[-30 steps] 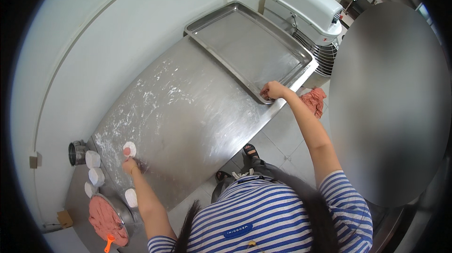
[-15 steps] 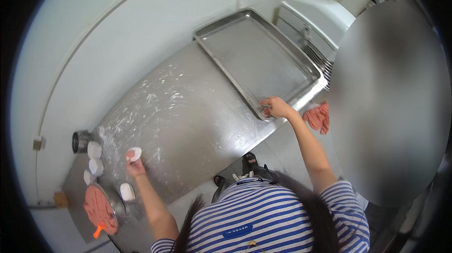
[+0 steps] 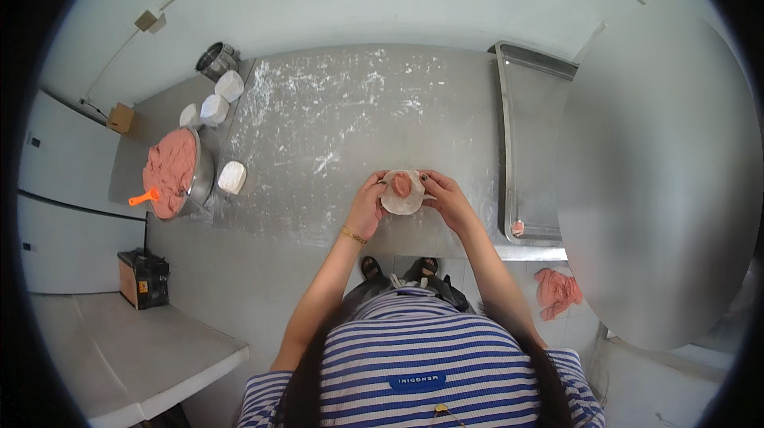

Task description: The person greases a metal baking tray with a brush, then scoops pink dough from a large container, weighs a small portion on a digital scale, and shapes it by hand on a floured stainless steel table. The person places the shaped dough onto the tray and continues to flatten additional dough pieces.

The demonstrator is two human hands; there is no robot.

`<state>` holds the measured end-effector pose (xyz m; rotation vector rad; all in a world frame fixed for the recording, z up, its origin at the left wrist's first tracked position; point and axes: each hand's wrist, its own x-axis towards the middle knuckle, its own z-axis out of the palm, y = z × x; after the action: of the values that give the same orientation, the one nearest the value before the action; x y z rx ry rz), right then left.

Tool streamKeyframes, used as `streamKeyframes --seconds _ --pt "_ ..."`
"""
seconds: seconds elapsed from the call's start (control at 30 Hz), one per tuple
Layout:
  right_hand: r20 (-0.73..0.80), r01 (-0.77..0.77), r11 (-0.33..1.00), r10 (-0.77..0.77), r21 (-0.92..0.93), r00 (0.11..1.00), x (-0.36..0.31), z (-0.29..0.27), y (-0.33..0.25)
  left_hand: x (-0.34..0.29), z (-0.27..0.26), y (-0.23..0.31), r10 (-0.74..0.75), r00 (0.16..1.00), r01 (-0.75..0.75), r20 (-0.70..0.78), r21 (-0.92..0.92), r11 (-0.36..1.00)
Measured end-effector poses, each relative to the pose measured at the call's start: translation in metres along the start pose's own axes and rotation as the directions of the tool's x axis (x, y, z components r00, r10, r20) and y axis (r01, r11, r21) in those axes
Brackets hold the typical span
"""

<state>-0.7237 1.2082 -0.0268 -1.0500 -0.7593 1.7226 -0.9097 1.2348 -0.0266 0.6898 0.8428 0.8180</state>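
Moved in from the tray (image 3: 533,125) since the earlier frame, the right hand (image 3: 450,201) joined the left hand (image 3: 368,203) in gripping opposite edges of the round wrapper (image 3: 402,204) over the metal table's (image 3: 454,125) near side, seemingly to keep its pink filling (image 3: 402,183) supported.

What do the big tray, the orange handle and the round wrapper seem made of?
Tray: likely stainless steel, given its grey metallic sheen. Orange handle: probably smooth plastic, judging by its even, bright colour. Wrapper: apparently thin dough, matte, pale and flat.
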Motion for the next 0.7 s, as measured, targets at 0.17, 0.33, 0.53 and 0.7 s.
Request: streamKeyframes --seconds 0.17,0.33,0.53,0.7 --pt "-0.036 -0.054 0.997 0.052 -0.062 0.998 0.006 -0.01 0.023 0.002 -0.015 -0.01 -0.047 0.996 0.013 0.081 0.378 0.926" --pt "-0.171 -0.036 0.999 0.042 0.034 0.984 0.007 -0.017 0.049 0.016 -0.024 -0.012 -0.248 0.967 0.206 0.052 0.406 0.89" --pt "-0.283 -0.056 0.989 0.016 -0.135 0.959 0.006 -0.017 0.09 0.034 -0.06 -0.047 -0.209 0.971 0.088 0.115 0.641 0.763" --pt "-0.374 -0.072 0.916 -0.089 -0.395 0.923 0.006 -0.023 0.116 0.041 -0.071 -0.071 0.099 0.983 -0.182 0.154 0.79 0.585"
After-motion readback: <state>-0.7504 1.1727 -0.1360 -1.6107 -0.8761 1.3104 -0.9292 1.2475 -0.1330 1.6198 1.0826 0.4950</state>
